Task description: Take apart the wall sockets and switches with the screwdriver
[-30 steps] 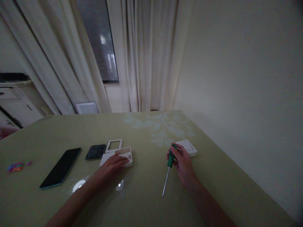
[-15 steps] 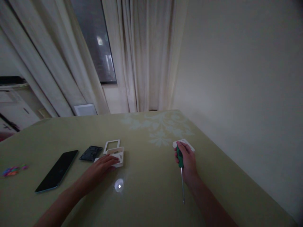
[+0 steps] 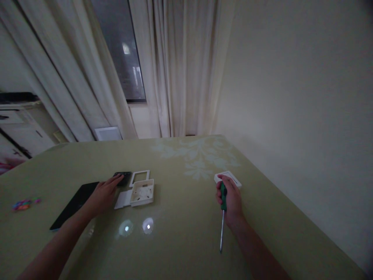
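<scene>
My right hand point(image 3: 230, 200) is closed round the green handle of a screwdriver point(image 3: 223, 212), whose metal shaft points back toward me along the table. Its knuckles sit just in front of a white wall socket point(image 3: 230, 177) lying flat. My left hand point(image 3: 103, 192) lies with fingers stretched out, fingertips on a small black module point(image 3: 125, 177), the palm over the top end of a black phone point(image 3: 72, 204). To its right lie a white back box point(image 3: 142, 192), a flat white plate point(image 3: 122, 199) and a white frame point(image 3: 140, 177).
The olive table point(image 3: 180, 241) has a pale floral print at the far side. Colourful small pieces point(image 3: 25, 203) lie at the left. Curtains and a dark window stand behind; a bare wall runs close along the right edge. Two light reflections glint on the surface.
My left hand has left the white back box and moved left onto the black module and phone. The right hand with the screwdriver has hardly moved.
</scene>
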The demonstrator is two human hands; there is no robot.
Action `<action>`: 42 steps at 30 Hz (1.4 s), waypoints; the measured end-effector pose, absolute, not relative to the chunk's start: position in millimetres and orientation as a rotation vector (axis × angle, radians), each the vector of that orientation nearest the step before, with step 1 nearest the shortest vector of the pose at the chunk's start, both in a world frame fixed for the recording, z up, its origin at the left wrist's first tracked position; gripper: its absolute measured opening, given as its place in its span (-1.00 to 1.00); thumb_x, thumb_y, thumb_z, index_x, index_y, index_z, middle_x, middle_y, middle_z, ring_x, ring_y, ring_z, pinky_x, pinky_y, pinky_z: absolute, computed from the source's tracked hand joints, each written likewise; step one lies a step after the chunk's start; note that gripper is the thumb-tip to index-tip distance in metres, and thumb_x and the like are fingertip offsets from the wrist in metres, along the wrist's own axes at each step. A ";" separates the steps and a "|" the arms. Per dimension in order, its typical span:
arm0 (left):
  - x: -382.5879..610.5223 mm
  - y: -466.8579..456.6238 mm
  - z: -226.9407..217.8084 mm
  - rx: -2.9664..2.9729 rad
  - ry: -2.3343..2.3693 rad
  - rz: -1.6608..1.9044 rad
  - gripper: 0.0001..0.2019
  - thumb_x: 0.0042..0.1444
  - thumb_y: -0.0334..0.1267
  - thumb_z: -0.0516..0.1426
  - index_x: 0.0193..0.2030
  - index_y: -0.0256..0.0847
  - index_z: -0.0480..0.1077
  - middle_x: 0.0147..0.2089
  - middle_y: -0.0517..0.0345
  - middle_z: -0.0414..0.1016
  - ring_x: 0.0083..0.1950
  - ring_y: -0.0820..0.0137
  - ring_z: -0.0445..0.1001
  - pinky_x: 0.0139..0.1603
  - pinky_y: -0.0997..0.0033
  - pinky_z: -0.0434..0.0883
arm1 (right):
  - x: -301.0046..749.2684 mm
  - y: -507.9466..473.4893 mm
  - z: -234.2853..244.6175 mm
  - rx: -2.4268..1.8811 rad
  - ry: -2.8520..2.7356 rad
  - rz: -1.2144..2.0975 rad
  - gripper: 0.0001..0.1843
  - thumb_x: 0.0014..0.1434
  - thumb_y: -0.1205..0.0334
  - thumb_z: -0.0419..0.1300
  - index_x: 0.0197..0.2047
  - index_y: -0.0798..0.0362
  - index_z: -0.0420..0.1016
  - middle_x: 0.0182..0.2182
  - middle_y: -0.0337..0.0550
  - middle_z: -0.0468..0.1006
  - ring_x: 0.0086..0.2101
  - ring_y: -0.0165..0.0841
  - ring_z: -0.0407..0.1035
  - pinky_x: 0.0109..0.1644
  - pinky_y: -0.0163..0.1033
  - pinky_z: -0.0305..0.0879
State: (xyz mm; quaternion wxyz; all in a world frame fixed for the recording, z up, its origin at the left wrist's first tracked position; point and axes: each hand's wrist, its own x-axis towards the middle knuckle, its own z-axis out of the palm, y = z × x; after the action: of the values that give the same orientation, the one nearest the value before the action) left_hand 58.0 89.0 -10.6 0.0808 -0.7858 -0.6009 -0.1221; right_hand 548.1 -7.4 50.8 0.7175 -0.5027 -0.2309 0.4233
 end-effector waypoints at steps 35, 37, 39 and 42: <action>106.2 71.0 -19.9 -2.699 -1.261 -0.466 -0.56 0.41 0.11 0.23 0.36 0.15 0.55 0.57 0.03 0.39 0.51 -0.09 0.41 0.52 -0.27 0.28 | 650.7 12.3 54.9 -1.263 -0.453 0.841 -0.64 0.18 -0.04 0.44 -0.16 0.05 0.53 -0.43 -0.35 0.52 -0.66 -0.58 0.16 -0.71 -0.43 0.00; 104.8 71.5 -18.0 -2.704 -1.253 -0.463 -0.58 0.40 0.12 0.24 0.30 0.13 0.59 0.56 0.04 0.42 0.51 -0.08 0.43 0.52 -0.25 0.30 | 662.7 12.4 54.2 -1.360 -0.498 0.851 -0.74 0.37 0.06 0.37 -0.11 0.10 0.55 -0.34 -0.30 0.57 -0.63 -0.59 0.19 -0.67 -0.46 0.05; 103.9 69.9 -15.2 -2.699 -1.254 -0.465 -0.59 0.38 0.12 0.25 0.29 0.14 0.60 0.54 0.05 0.44 0.49 -0.07 0.45 0.50 -0.24 0.34 | 671.1 12.4 50.9 -1.470 -0.553 0.878 -0.79 0.47 0.13 0.33 -0.05 0.13 0.56 -0.27 -0.25 0.60 -0.55 -0.55 0.33 -0.56 -0.45 0.26; 101.9 66.9 -10.7 -2.676 -1.279 -0.476 -0.62 0.38 0.11 0.23 0.26 0.16 0.61 0.51 0.11 0.49 0.45 -0.11 0.50 0.47 -0.30 0.39 | 674.3 12.9 41.9 -1.614 -0.634 0.944 -0.74 0.48 0.13 0.33 0.09 0.12 0.57 -0.09 -0.12 0.64 -0.26 -0.35 0.57 -0.22 -0.22 0.60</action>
State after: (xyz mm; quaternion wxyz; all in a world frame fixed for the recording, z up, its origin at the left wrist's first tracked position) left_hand 101.9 66.9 -10.7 0.0689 -0.8888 -0.4247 -0.1580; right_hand 674.3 12.9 41.9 0.5513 -0.6821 -0.2678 0.3988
